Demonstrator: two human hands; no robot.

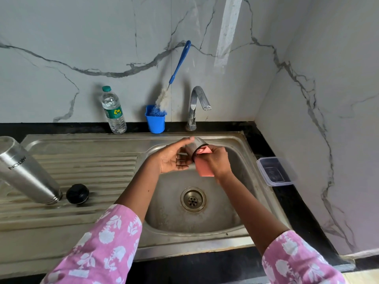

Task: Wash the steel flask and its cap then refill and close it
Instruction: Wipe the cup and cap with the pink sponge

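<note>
Over the back of the sink (235, 235), I see the left hand (174, 158) curled round the steel cap (198, 144), its mouth turned to the right hand (214, 160), which pinches a pink sponge (203, 171) into it, I judge so drips fall in the basin. On the drainboard's left edge the flask (24, 171) stands mouth-down, probably draining, with a stopper (77, 193) just beside it. Along the tabletop's back edge a bottle (113, 111) holds water and a blue cup (155, 123) holds the brush (178, 65).

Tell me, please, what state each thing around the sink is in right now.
Flask: uncapped, mouth down on the drainboard.
Black stopper: off, lying beside the flask.
Steel cap: held in the left hand.
Pink sponge: gripped by the right hand, pressed against the cap.
Tap: no water running.
Water bottle: capped, upright.
Brush: standing in blue cup.
</note>
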